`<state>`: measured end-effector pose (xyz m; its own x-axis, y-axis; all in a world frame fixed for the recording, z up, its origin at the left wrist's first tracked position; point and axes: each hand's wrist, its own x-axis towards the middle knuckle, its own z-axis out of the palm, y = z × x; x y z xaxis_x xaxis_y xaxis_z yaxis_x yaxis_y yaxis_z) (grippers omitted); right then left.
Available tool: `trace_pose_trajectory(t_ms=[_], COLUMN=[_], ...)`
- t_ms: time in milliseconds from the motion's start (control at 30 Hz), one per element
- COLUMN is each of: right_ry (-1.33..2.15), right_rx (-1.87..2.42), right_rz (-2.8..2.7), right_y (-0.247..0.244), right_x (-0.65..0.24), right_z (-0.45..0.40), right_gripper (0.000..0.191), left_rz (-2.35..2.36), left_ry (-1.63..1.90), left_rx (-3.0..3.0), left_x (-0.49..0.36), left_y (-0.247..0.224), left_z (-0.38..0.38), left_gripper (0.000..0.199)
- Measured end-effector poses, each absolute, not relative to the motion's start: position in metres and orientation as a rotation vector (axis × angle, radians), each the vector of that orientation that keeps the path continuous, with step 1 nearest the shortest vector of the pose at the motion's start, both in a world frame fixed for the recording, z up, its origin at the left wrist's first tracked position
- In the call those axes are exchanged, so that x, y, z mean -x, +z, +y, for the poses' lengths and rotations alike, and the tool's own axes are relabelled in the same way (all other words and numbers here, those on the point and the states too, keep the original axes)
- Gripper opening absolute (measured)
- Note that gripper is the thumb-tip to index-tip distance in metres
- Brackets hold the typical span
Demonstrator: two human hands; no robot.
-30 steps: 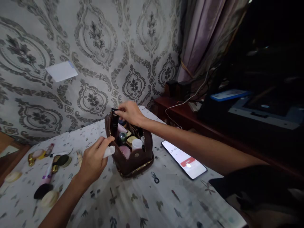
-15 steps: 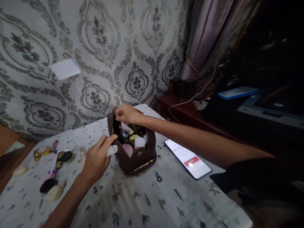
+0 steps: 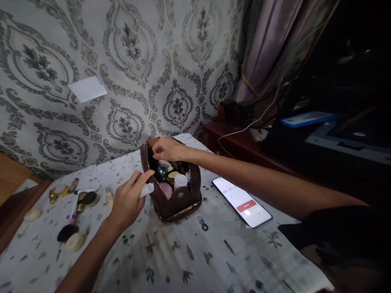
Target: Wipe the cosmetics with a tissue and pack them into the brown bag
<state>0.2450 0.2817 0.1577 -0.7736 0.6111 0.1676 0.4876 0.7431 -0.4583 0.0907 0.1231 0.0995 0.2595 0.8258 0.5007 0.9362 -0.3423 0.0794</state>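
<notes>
An open brown bag (image 3: 175,205) with a gold zip stands on the patterned cloth (image 3: 171,252). Inside it are a white-lidded jar (image 3: 180,181), a pink round item (image 3: 166,190), a dark green round item (image 3: 161,172) and other cosmetics. My left hand (image 3: 130,199) is closed around a small white item (image 3: 147,190), its fingers at the bag's left edge. Over the bag's far left part is my right hand (image 3: 165,149), fingers bent together at the opening; what they hold, if anything, is hidden.
Several cosmetics lie at the left, among them a black brush (image 3: 67,232), a cream-coloured puff (image 3: 75,242) and a green round case (image 3: 91,198). A lit phone (image 3: 242,201) lies right of the bag. Behind it are a white cable (image 3: 247,127) and a red-brown wooden surface (image 3: 236,142).
My right hand has shifted slightly right and down from the bag's far left corner, its fingers now lower at the opening. My left hand keeps the white item beside the bag. The view has moved slightly.
</notes>
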Motion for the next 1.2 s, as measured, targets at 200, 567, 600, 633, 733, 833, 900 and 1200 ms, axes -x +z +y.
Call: trace_pose_trajectory(t_ms=[200,567,600,633,733,833,900,1200], right_ry=[0.540,0.504,0.490,0.469,0.423,0.417,0.441,0.380], right_rx=[0.805,0.809,0.802,0.809,0.862,0.882,0.867,0.804], right_rz=[-2.653,-2.607,-2.607,-2.609,-2.590,-2.529,-2.497,-2.143], right_y=[0.159,0.152,0.150,0.149,0.146,0.141,0.136,0.137], right_x=[-0.249,-0.244,-0.244,-0.244,-0.245,-0.246,-0.246,-0.251], right_z=[0.277,0.279,0.279,0.279,0.277,0.278,0.278,0.244], right_gripper=[0.013,0.014,0.015,0.015,0.019,0.015,0.012,0.017], left_rz=[-1.663,-1.741,-1.748,-1.755,-1.789,-1.853,-1.903,-2.266], left_ry=[-0.679,-0.641,-0.636,-0.633,-0.670,-0.746,-0.780,-0.922], left_rx=[2.286,2.291,2.299,2.311,2.354,2.360,2.329,1.908], left_x=[-0.094,-0.096,-0.097,-0.098,-0.098,-0.091,-0.082,0.038], left_y=[0.102,0.102,0.103,0.104,0.108,0.109,0.106,0.072], left_z=[0.123,0.126,0.126,0.125,0.119,0.107,0.096,0.050], left_gripper=[0.054,0.060,0.062,0.064,0.065,0.060,0.057,0.030])
